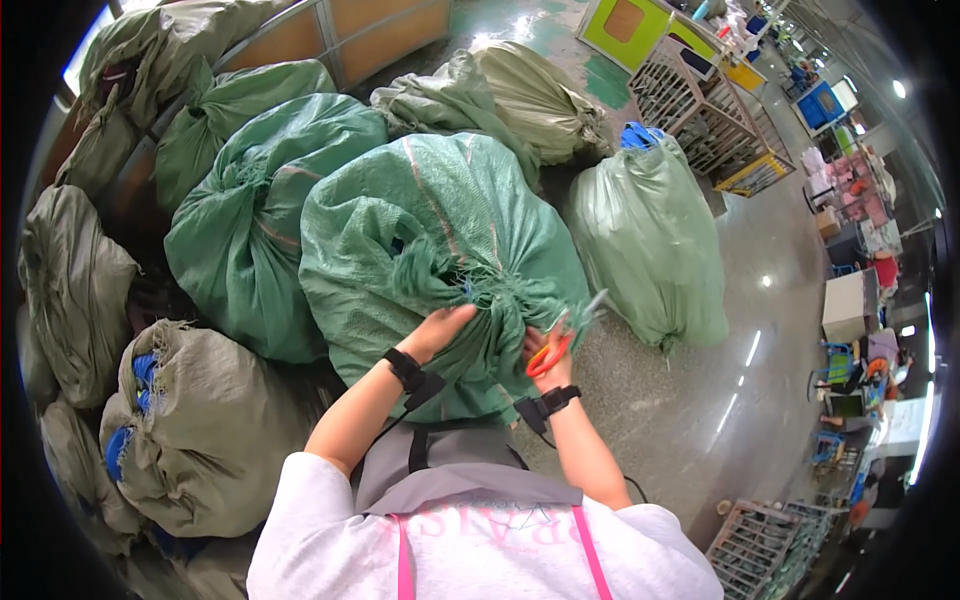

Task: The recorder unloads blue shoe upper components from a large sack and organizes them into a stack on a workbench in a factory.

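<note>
A large green woven sack [380, 210] bulges in front of me, its gathered mouth frayed and bunched. At the left of the frayed neck, my left hand [447, 328] is closed on the sack's fabric, with its fingertips partly hidden. My right hand [543, 372] holds a pair of scissors [550, 356] with orange handles, against the right side of the bunched neck. The metal blades point up and to the right, beyond the loose green strands. A dark strap sits around each wrist.
Several other sacks crowd the left and back, including a green sack [270, 225] and a grey-brown sack [215, 430] showing blue contents. A pale green sack [650, 240] stands on the shiny floor at right. Slatted crates [690, 100] and a wooden panel [390, 40] stand behind.
</note>
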Demonstrator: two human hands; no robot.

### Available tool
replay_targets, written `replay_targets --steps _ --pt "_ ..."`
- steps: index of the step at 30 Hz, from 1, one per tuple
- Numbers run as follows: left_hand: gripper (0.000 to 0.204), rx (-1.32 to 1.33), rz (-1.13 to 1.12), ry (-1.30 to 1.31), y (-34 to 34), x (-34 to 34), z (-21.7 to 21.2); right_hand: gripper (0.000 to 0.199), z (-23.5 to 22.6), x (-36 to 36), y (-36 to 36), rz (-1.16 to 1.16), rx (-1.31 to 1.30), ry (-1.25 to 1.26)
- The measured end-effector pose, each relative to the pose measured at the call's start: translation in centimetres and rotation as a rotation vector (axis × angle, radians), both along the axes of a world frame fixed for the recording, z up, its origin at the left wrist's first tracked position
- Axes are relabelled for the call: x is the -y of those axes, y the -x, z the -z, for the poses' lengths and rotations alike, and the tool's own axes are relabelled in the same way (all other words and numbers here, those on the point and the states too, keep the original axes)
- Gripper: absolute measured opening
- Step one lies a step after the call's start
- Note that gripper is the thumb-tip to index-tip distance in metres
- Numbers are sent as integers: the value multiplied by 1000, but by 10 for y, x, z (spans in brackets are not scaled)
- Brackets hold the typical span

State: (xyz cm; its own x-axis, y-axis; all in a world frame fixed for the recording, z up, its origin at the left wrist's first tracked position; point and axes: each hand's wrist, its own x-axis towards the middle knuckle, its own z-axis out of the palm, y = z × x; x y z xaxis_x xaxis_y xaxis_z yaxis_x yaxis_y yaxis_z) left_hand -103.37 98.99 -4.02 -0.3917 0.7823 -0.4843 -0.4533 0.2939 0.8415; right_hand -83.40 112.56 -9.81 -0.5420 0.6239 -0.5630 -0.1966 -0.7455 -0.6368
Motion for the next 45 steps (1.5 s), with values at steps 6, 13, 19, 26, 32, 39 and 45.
replay_targets --steps 6,13,19,26,32,39,45 --pt "33 -855 264 103 -29 20 -25 39 -11 42 -3 95 -149 -4" --pt "23 -1095 612 -40 -104 154 -112 36 2 -48 -121 -57 187 104" --pt "26 -1093 874 1123 -216 384 -65 33 -23 -63 -77 -449 244 -396" --pt "36 -1058 458 1077 -264 341 3 31 -70 -6 31 -872 91 -1218" --pt "21 -1247 254 721 -259 281 28 46 -124 86 74 -1247 303 -1752" --pt "28 -940 -28 712 -221 341 50 31 -147 284 212 -1551 -371 -1893" --pt "30 -730 -295 739 -240 390 78 30 -188 526 333 -1317 -630 -1957"
